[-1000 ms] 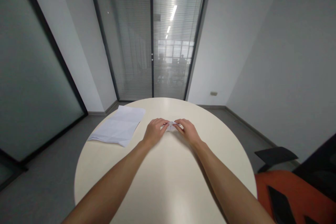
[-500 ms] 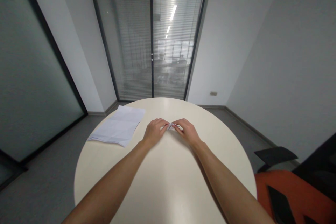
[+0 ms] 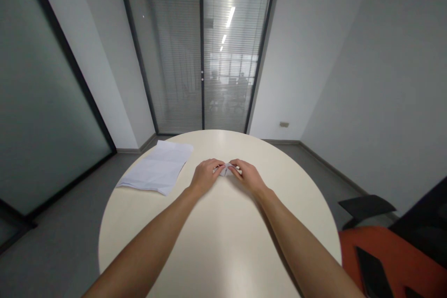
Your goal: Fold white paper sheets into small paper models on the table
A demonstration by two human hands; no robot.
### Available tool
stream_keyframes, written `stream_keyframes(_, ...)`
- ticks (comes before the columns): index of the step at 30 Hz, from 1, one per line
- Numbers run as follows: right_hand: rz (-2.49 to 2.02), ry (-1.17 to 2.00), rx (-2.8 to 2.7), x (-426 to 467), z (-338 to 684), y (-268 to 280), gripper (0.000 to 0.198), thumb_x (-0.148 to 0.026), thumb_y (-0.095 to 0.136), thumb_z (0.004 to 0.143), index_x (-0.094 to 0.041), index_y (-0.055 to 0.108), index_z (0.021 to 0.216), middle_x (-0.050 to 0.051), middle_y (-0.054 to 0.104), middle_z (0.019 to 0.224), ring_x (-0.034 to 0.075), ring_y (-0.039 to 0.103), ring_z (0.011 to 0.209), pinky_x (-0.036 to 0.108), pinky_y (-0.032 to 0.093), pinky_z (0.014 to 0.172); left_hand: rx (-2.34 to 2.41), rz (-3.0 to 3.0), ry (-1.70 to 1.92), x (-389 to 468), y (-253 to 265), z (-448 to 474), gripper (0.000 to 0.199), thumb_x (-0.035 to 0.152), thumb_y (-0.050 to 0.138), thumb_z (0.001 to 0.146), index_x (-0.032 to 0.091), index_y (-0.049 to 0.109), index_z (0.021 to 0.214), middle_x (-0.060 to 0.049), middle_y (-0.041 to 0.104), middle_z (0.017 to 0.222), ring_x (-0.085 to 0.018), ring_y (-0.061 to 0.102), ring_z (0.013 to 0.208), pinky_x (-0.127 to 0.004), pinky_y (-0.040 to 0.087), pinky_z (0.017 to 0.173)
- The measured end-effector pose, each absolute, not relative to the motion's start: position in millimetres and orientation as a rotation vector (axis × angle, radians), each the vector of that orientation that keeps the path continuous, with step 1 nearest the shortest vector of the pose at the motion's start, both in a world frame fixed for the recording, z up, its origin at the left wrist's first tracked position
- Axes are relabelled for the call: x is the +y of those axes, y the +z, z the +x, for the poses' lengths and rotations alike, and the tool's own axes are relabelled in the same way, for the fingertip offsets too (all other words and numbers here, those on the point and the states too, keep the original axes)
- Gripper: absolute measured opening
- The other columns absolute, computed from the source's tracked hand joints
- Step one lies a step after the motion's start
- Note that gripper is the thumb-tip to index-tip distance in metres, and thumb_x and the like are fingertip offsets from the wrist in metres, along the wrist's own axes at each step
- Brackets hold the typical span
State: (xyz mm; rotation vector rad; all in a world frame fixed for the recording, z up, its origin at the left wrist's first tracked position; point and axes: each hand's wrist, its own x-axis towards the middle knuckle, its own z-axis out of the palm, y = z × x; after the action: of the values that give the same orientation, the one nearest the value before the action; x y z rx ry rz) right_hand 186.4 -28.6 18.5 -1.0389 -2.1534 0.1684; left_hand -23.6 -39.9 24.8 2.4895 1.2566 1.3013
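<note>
A small piece of folded white paper (image 3: 226,170) is held between my two hands above the middle of the round table. My left hand (image 3: 205,175) pinches its left side between thumb and fingers. On the other side, my right hand (image 3: 248,175) grips the right part the same way. Creases run through the paper's middle, and its outer ends are hidden by my fingers. Several white paper sheets (image 3: 158,166) lie flat in a loose stack on the table, left of my left hand.
The round cream table (image 3: 216,242) stands in front of me. An orange chair (image 3: 401,260) with black armrests (image 3: 366,207) is at the lower right. Behind the table rise glass panels with blinds (image 3: 181,65), flanked by white walls.
The folded paper between my fingers looks wider and more opened out, with more of its surface showing toward me. Both hands have barely shifted; the sheets on the left stay put.
</note>
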Motion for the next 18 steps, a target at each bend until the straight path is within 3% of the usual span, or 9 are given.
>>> stream_keyframes(18, -1.045, 0.450, -1.994, -29.0, 189.2, 20.6, 0.026, -0.046, 0.053, 0.097, -0.025, 0.067, 0.101, 0.005, 0.075, 0.097, 0.019, 0.066, 0.081, 0.032, 0.054, 0.071, 1.260, 2.401, 1.353, -39.0, 23.6, -25.8, 0.016, 0.028, 0.055, 0.098, 0.023, 0.071, 0.099, -0.003, 0.074, 0.098, -0.019, 0.067, 0.094, -0.031, 0.050, 0.088)
